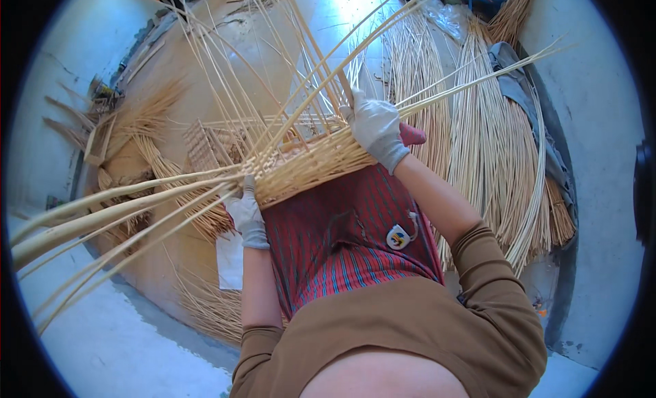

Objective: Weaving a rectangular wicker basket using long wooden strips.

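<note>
A partly woven wicker basket (314, 167) lies across my lap, with pale upright rods rising from its far side. My left hand (247, 219), in a white glove, holds the basket's left corner, one finger pointing up along the weave. Long willow rods (130, 200) fan out from that corner to the left, one much thicker than the others. My right hand (376, 128), also gloved, is closed around rods at the basket's right end. Pale rods (485, 80) stick out past it to the right. The glove hides its fingertips in part.
Large bundles of peeled rods (478, 152) lie on the floor at the right, beside a grey cloth (526, 90). A woven panel (205, 143) and brown bundles (150, 155) lie at the left. A striped red apron (342, 241) covers my lap, with a round white tag (398, 237) on it.
</note>
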`<action>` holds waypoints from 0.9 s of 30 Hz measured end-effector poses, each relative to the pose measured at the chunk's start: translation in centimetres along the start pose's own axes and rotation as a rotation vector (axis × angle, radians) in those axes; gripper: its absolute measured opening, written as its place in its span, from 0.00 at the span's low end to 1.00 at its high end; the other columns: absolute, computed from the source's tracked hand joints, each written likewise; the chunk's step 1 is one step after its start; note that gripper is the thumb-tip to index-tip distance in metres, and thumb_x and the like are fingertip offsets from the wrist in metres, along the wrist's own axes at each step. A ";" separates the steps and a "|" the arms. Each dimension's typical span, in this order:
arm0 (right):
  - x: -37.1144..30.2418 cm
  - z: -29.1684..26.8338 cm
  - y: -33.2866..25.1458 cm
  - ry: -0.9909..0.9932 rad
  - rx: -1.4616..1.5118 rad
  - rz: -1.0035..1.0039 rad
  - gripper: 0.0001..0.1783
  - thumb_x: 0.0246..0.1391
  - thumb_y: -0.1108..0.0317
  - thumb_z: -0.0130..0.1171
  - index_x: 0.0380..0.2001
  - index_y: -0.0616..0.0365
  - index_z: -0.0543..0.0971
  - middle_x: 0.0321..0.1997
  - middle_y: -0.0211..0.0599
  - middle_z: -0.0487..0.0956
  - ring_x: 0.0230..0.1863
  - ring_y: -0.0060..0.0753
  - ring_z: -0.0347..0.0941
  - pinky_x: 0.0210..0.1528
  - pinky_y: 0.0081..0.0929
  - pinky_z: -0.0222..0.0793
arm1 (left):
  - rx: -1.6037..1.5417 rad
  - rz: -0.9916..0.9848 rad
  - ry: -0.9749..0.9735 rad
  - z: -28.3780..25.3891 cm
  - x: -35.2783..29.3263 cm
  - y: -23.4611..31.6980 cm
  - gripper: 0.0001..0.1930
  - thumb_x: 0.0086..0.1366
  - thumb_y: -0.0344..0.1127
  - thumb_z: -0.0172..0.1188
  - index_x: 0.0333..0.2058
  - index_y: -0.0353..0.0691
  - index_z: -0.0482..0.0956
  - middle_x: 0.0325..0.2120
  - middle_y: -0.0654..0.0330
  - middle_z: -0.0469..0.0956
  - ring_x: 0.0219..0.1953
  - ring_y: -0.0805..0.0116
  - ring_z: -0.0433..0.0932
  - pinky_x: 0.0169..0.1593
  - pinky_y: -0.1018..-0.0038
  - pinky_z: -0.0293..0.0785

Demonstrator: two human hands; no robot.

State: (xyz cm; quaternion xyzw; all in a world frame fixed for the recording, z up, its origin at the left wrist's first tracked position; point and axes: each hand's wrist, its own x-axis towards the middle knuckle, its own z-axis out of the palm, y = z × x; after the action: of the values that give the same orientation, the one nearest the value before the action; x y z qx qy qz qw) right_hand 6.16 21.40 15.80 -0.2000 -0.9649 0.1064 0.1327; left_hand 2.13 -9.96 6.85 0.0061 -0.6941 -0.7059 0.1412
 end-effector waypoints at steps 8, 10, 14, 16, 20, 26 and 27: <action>-4.2 0.1 0.2 -0.089 -0.327 -0.747 0.60 0.41 0.36 0.69 0.74 0.41 0.53 0.69 0.53 0.64 0.74 0.54 0.53 0.78 0.50 0.31 | 1.167 0.765 -0.556 7.7 -6.3 6.8 0.49 0.48 0.49 0.75 0.66 0.43 0.62 0.60 0.52 0.69 0.66 0.54 0.64 0.71 0.53 0.50; -4.4 1.1 -0.3 -0.026 -0.299 -0.716 0.62 0.40 0.31 0.67 0.74 0.42 0.52 0.69 0.53 0.65 0.74 0.54 0.53 0.78 0.51 0.30 | 1.439 0.799 -0.607 10.0 -4.7 7.0 0.55 0.45 0.57 0.75 0.69 0.43 0.58 0.62 0.51 0.68 0.68 0.55 0.63 0.70 0.48 0.50; -4.0 2.6 -1.3 0.000 -0.257 -0.616 0.63 0.39 0.29 0.65 0.74 0.43 0.53 0.64 0.50 0.69 0.71 0.52 0.58 0.78 0.50 0.33 | 1.398 0.696 -0.709 11.3 -2.9 6.0 0.56 0.44 0.62 0.74 0.67 0.41 0.60 0.62 0.49 0.69 0.67 0.54 0.65 0.67 0.52 0.55; -3.6 2.9 -1.6 -0.115 -0.281 -0.574 0.62 0.42 0.30 0.65 0.74 0.45 0.52 0.60 0.48 0.71 0.68 0.49 0.60 0.76 0.49 0.37 | 1.313 0.678 -0.748 11.0 -2.5 5.5 0.55 0.44 0.65 0.72 0.67 0.41 0.62 0.60 0.48 0.71 0.65 0.52 0.67 0.64 0.56 0.60; -3.1 3.2 -1.9 -0.125 -0.438 -0.575 0.44 0.45 0.39 0.64 0.64 0.46 0.65 0.49 0.40 0.73 0.60 0.43 0.66 0.70 0.45 0.46 | 1.269 0.682 -0.747 11.2 -2.1 4.9 0.49 0.45 0.68 0.70 0.60 0.43 0.68 0.47 0.51 0.78 0.50 0.53 0.78 0.52 0.59 0.70; -3.4 4.1 -1.7 -0.032 -0.305 -0.573 0.33 0.44 0.48 0.65 0.54 0.42 0.71 0.47 0.40 0.74 0.57 0.42 0.69 0.64 0.45 0.52 | 1.278 0.708 -0.681 11.6 -2.0 3.9 0.38 0.45 0.62 0.72 0.51 0.49 0.72 0.39 0.58 0.79 0.45 0.57 0.79 0.47 0.59 0.69; -3.6 4.3 -1.6 -0.007 -0.255 -0.567 0.32 0.44 0.50 0.66 0.54 0.42 0.71 0.48 0.39 0.74 0.57 0.43 0.68 0.65 0.46 0.52 | 1.253 0.730 -0.671 11.4 -2.1 3.7 0.38 0.46 0.62 0.72 0.52 0.50 0.72 0.39 0.59 0.79 0.44 0.58 0.79 0.47 0.58 0.69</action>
State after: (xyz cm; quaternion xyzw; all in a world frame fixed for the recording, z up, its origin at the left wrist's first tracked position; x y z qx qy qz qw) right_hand 7.46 17.85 11.39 0.0627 -0.9883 -0.0559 0.1275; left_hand 2.53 1.60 10.52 -0.3558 -0.9254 -0.0580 0.1174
